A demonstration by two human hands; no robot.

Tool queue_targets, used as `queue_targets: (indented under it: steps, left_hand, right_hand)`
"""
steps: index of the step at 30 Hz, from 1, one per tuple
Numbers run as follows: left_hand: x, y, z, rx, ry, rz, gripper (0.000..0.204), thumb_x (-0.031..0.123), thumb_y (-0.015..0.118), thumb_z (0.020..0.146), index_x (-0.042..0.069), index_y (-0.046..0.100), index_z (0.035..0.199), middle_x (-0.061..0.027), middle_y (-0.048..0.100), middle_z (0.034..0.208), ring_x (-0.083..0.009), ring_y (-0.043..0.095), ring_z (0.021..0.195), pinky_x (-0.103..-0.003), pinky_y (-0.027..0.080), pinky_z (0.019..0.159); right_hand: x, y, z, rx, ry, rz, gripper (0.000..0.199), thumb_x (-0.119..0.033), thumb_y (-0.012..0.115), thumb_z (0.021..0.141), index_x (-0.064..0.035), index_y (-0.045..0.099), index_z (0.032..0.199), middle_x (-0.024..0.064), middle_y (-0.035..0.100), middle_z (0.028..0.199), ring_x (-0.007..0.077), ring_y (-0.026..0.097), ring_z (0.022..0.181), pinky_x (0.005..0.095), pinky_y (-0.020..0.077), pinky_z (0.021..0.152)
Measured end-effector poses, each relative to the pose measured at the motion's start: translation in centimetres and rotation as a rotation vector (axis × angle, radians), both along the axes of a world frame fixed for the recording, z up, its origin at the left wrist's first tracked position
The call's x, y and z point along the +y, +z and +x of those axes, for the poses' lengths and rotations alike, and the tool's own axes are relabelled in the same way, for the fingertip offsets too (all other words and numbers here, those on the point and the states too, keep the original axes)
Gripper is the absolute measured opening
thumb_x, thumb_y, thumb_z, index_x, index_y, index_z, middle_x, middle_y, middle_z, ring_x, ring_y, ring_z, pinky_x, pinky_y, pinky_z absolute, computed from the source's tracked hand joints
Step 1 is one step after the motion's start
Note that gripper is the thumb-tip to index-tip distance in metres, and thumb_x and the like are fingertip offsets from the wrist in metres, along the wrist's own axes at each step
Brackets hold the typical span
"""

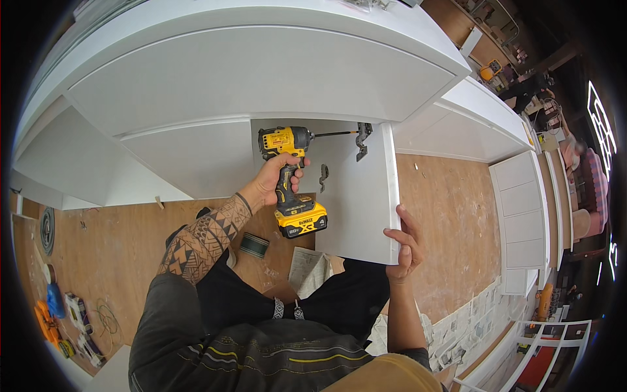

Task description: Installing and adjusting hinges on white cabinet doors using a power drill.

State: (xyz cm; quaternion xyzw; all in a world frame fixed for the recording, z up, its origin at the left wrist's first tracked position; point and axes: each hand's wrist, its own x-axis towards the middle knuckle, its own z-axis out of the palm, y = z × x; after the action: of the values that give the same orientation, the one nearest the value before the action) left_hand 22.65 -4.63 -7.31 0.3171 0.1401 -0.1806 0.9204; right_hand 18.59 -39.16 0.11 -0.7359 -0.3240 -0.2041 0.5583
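My left hand grips the handle of a yellow and black cordless drill, held level with its long bit pointing right at a dark metal hinge near the top of a white cabinet door. A second hinge piece sits lower on the door's inner face. My right hand clasps the door's outer edge near its bottom corner, holding the open door. The door hangs below a white cabinet body with flat panel fronts.
More white cabinets and drawer fronts stand to the right. The floor is plywood, with newspaper sheets at lower right and tools and cables at lower left. A white rack stands at the lower right corner.
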Motion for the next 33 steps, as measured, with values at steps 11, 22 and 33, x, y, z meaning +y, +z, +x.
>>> queue_targets:
  steps: [11,22,33]
  left_hand:
    - [0.6,-0.2,0.2,-0.002,-0.030,-0.015,0.024,0.024,0.060,0.095,0.006,0.062,0.111,0.0021,0.058,0.074,-0.0056,0.055,0.058,-0.025,0.052,0.054]
    - [1.4,0.6,1.0,-0.002,-0.064,0.066,0.028,0.023,0.060,0.095,0.002,0.064,0.113,0.0019,0.057,0.071,-0.0059,0.054,0.056,-0.024,0.052,0.053]
    - [0.4,-2.0,-2.1,0.012,-0.021,0.145,0.027,0.021,0.062,0.094,0.003,0.067,0.113,0.0013,0.059,0.073,-0.0071,0.055,0.058,-0.025,0.049,0.053]
  right_hand:
    - [-0.3,-0.1,-0.3,0.017,0.007,0.013,0.054,-0.033,0.041,0.103,0.0059,0.077,0.093,0.0314,0.059,0.139,0.0459,0.058,0.131,0.0547,0.0455,0.112]
    - [-0.7,0.1,-0.3,-0.015,-0.012,0.010,0.054,-0.033,0.041,0.104,0.0060,0.077,0.093,0.0308,0.062,0.135,0.0426,0.062,0.126,0.0502,0.0516,0.106]
    - [-2.2,0.3,0.1,0.059,-0.097,0.033,0.048,-0.034,0.050,0.101,0.0062,0.077,0.102,0.0295,0.069,0.127,0.0400,0.066,0.122,0.0464,0.0490,0.107]
